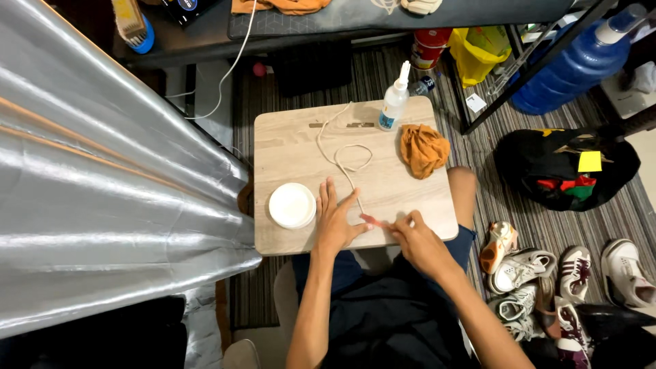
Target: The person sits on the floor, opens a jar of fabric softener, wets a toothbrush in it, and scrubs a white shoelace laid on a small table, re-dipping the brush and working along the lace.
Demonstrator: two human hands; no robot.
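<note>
So the left hand [337, 220] lies flat and open on the small wooden table [287, 147], fingers spread, pinning down the near end of a white cord [347, 158] that loops back toward a glue bottle [395, 102]. The right hand [415, 239] pinches a small pinkish thing [372, 220] at the cord's end (too tiny to identify). A white round lid [292, 205] sits just left, an orange cloth [424, 149] further right.

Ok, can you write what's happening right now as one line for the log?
left hand: flat on cord | right hand: pinching small reddish thing at cord end | small table: white lid, glue bottle, orange cloth
</note>
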